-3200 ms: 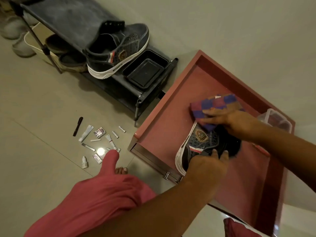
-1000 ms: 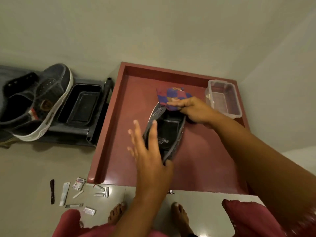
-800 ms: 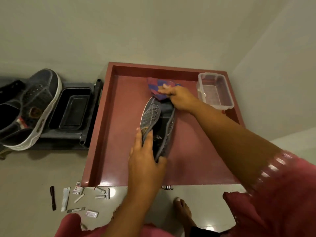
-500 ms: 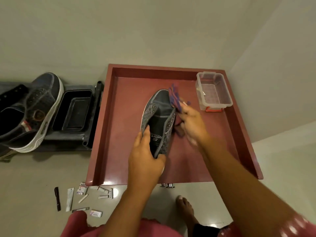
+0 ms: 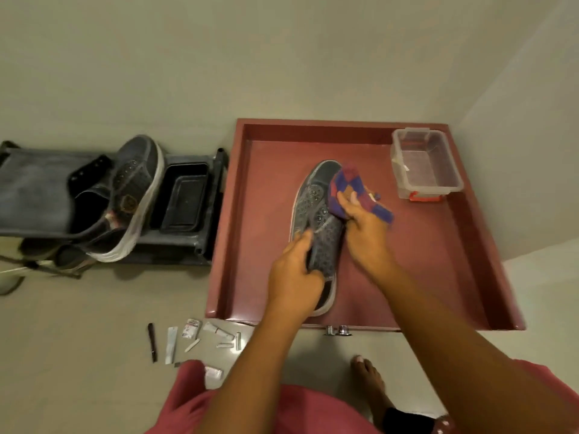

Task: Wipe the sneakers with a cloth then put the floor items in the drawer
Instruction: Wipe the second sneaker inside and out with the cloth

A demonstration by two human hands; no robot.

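My left hand [image 5: 294,277] curled its fingers [image 5: 302,244] round the heel end of the dark grey patterned sneaker [image 5: 318,214], gripping it inside the open reddish-brown wooden drawer [image 5: 269,183]. My right hand [image 5: 363,227] pinched the blue, red and orange checked cloth [image 5: 352,186] against the sneaker's toe side. No writing on the shoe was readable. Its mate, a second grey sneaker with a white sole [image 5: 131,198], bore a blurred badge on the black shoe rack [image 5: 31,195]. Small tubes and packets [image 5: 200,338] lay on the floor, labels illegible.
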